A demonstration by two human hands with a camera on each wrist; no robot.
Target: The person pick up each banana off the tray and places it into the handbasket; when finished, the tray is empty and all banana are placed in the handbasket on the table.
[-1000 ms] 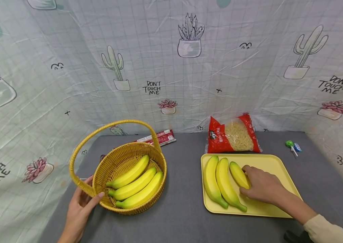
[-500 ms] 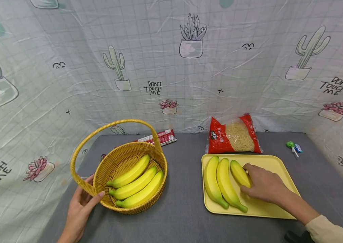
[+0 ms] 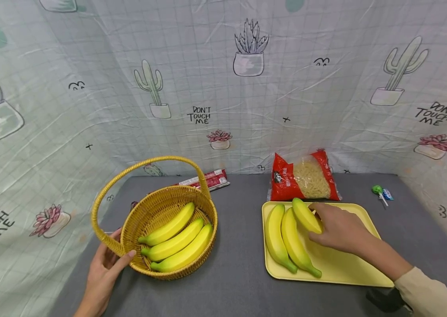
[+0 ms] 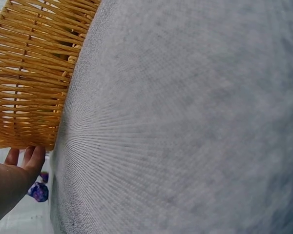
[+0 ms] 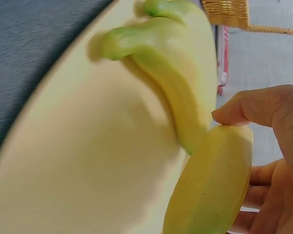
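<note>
My right hand (image 3: 340, 226) grips a yellow banana (image 3: 305, 215) between thumb and fingers. In the right wrist view this banana (image 5: 212, 183) hangs close to the camera, thumb on one side, fingers on the other. Two more bananas (image 3: 296, 242) lie side by side at the left of a pale yellow tray (image 3: 350, 275). At the left, my left hand (image 3: 104, 273) holds the rim of a woven basket (image 3: 171, 275), thumb over the edge. Its fingers touch the wicker wall (image 4: 29, 97) in the left wrist view. Three bananas (image 3: 173, 248) lie inside the basket, under its arched handle (image 3: 148, 163).
A red bag of pasta (image 3: 304, 176) lies behind the tray. A long red packet (image 3: 215, 179) is partly hidden behind the basket. A green lollipop (image 3: 378, 190) and a small blue wrapped sweet (image 3: 387, 194) lie far right. Grey cloth (image 3: 239, 246) separates basket from tray.
My right hand has moved up and to the left with the banana, which now overlaps the neighbouring banana in the head view. The left hand and basket have stayed in place.
</note>
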